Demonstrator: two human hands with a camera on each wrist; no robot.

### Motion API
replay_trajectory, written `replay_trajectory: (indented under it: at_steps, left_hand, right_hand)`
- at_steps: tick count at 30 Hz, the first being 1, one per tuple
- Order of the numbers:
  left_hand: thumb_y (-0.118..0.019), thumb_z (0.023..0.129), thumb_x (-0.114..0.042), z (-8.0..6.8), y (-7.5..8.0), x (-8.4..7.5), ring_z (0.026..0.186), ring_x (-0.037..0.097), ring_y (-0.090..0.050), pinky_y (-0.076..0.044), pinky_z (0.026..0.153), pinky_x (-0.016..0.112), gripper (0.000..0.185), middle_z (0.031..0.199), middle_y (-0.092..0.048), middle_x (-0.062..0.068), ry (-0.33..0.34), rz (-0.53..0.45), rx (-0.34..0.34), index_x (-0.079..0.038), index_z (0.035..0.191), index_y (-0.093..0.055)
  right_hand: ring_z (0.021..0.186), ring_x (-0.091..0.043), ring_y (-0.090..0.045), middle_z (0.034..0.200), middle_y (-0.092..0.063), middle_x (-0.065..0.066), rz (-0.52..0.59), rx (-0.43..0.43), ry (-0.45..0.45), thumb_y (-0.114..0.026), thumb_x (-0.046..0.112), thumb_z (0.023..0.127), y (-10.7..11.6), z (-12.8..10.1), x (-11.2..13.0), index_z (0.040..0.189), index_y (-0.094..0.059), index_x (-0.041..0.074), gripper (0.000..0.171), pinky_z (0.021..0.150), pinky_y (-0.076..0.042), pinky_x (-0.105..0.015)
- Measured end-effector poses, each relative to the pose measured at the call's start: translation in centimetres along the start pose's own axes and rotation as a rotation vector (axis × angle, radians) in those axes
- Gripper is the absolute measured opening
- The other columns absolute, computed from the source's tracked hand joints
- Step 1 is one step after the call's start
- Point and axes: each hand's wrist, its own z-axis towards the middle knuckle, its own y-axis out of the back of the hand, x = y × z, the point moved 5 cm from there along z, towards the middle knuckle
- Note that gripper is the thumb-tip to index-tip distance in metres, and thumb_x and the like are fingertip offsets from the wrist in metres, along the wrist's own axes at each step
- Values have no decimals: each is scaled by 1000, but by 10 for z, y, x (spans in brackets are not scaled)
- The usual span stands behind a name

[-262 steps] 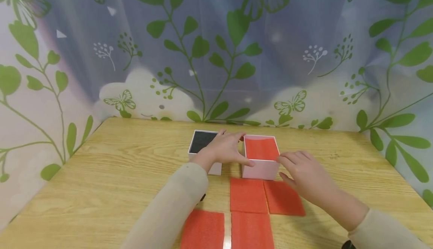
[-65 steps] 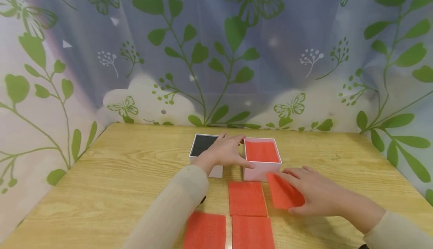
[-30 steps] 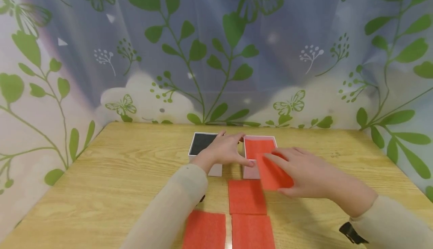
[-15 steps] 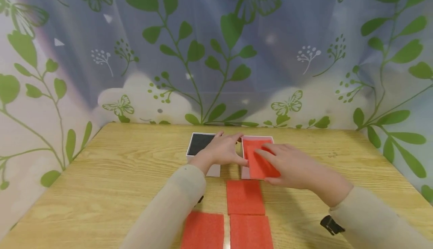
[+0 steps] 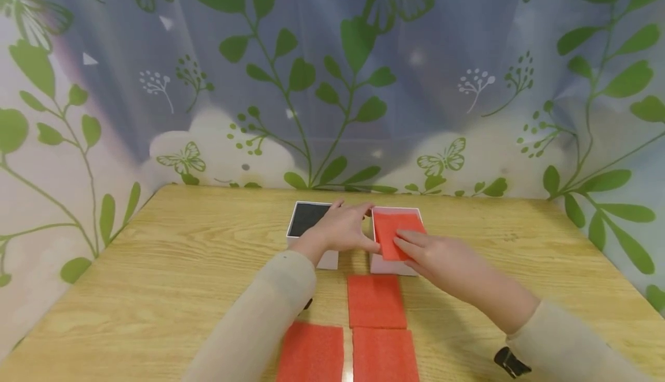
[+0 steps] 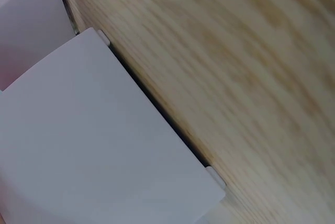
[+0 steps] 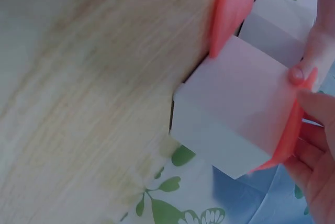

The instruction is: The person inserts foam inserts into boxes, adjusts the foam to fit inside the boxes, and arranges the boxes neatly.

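Observation:
My left hand (image 5: 337, 232) holds the pink open-topped box (image 5: 397, 268), thumb at its front left and fingertips at the back left corner. In the right wrist view the left thumb lies at the rim of that box (image 7: 235, 98). My right hand (image 5: 436, 261) pinches the near right part of a red cloth square (image 5: 387, 238), which overlaps the box opening and front rim. More red shows beneath it along the left. Seen from the right wrist, the right hand (image 7: 319, 150) has the cloth (image 7: 290, 130) against its fingers, hiding the fingertips.
Left of the pink box stands another box (image 5: 327, 261) with a black top (image 5: 306, 219), partly behind the left hand. A pale box wall (image 6: 99, 135) fills much of the left wrist view. Several red squares (image 5: 376, 301) lie on the wooden table (image 5: 208, 243) in front.
The right hand has lifted the right-hand red square off the table and carried it up and left onto the box. Its near edge has risen over the front wall. The left hand stays put.

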Motion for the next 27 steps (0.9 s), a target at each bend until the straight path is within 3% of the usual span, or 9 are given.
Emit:
replay_trajectory:
  at_steps: [2,7,20,27]
  left_hand:
    - [-70,73,-56,0,0,0,119,12,-49,-3,112,41,93,132,-52,-4,0,-2,2,-13,146,-32]
    - [-69,74,-54,0,1,1,119,11,-49,-3,112,41,91,132,-52,-5,2,1,-3,-14,146,-31]
    - [-70,71,-59,0,1,2,120,12,-48,-4,113,41,95,131,-52,-5,1,-10,-2,-14,146,-32]
    - [-70,71,-60,0,2,1,122,13,-47,-3,113,41,97,133,-51,-4,1,-10,5,-14,147,-30]
  right_hand:
    - [82,-25,-67,115,-63,-16,-23,-31,6,-77,13,76,0,0,2,118,-63,-1,47,61,-55,-31]
    - [89,-25,-66,117,-62,-16,-51,-31,-11,-77,3,73,-2,1,5,120,-61,-2,49,58,-54,-31]
    - [102,-27,-62,123,-58,-18,-9,6,-53,-74,-3,74,-6,1,5,125,-57,-3,53,65,-55,-33]
    - [103,-28,-62,122,-59,-18,3,-47,-51,-75,-4,73,-2,-4,7,123,-59,-3,53,69,-55,-35]
